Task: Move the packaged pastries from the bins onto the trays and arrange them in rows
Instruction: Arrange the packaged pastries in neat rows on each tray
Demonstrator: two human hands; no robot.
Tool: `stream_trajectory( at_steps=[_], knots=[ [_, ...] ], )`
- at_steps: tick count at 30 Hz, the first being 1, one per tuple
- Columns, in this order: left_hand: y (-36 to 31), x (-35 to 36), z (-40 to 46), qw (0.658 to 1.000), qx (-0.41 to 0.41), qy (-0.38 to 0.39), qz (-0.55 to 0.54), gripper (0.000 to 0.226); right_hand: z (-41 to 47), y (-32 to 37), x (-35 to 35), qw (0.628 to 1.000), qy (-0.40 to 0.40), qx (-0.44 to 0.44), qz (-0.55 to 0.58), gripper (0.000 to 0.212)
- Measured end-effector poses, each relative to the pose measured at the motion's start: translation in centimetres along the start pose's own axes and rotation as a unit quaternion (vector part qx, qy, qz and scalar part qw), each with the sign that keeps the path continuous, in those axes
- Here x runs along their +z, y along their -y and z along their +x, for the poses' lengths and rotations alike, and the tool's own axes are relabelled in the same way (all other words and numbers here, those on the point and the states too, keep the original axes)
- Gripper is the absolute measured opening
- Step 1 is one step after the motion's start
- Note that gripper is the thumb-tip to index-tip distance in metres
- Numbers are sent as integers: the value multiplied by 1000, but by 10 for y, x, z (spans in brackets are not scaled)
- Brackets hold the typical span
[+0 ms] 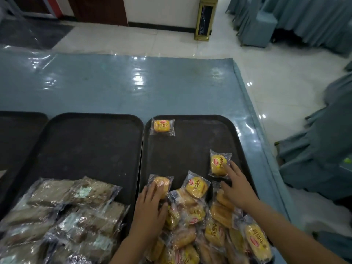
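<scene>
Two dark trays lie side by side on a blue table. On the right tray (190, 149) one yellow packaged bun (162, 126) sits alone at the far left corner. My right hand (238, 185) touches with straight fingers another yellow bun (218, 164) near the tray's right edge. My left hand (150, 204) rests on top of a bun (162, 184) at the tray's left side, fingers over it. A fourth bun (196, 186) lies between my hands. A heap of yellow buns (200, 235) fills the tray's near end.
The middle tray (85, 141) holds a pile of brown packaged pastries (66, 216) at its near end. A third tray (17, 134) shows at the far left. The table's right edge (253, 121) drops to a white tiled floor; blue draped furniture stands right.
</scene>
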State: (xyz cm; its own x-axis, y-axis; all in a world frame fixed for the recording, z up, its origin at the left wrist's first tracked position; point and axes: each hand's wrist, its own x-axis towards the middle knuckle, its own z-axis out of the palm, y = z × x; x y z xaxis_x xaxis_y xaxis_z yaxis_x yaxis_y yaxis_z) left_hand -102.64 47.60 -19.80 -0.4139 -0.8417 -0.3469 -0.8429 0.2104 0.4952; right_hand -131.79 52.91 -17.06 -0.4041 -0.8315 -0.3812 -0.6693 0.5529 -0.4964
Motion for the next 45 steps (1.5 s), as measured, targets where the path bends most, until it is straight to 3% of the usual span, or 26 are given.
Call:
stream_trajectory(
  at_steps=[3, 7, 9, 12, 16, 18, 21, 26, 32, 45],
  knots=[
    [1, 1, -1, 999, 8, 7, 35, 61, 15, 17, -2, 993, 20, 93, 65, 65],
    [6, 2, -1, 999, 19, 3, 46, 59, 31, 58, -4, 942, -14, 172, 287, 23],
    [11, 5, -1, 998, 27, -3, 49, 62, 32, 71, -4, 921, -7, 176, 347, 6],
    [16, 10, -3, 997, 49, -20, 52, 73, 24, 68, 1, 958, -32, 123, 258, 8],
    [18, 15, -4, 996, 60, -29, 53, 66, 21, 41, 7, 997, -67, 34, 3, 53],
    [19, 15, -3, 996, 66, -32, 48, 64, 31, 33, 6, 986, -71, -42, -148, 63],
    [24, 19, -4, 995, 74, -43, 49, 62, 57, 28, 6, 955, -76, -129, -256, 62],
    [28, 31, -10, 991, 87, -67, 76, 68, 95, 19, 34, 953, -42, -126, -272, 61],
    [27, 30, -8, 991, 82, -74, 76, 67, 139, 49, 49, 969, -82, -93, -214, 60],
    [23, 30, -8, 990, 75, -83, 82, 67, 221, 109, 55, 969, -71, -138, -194, 62]
  ],
)
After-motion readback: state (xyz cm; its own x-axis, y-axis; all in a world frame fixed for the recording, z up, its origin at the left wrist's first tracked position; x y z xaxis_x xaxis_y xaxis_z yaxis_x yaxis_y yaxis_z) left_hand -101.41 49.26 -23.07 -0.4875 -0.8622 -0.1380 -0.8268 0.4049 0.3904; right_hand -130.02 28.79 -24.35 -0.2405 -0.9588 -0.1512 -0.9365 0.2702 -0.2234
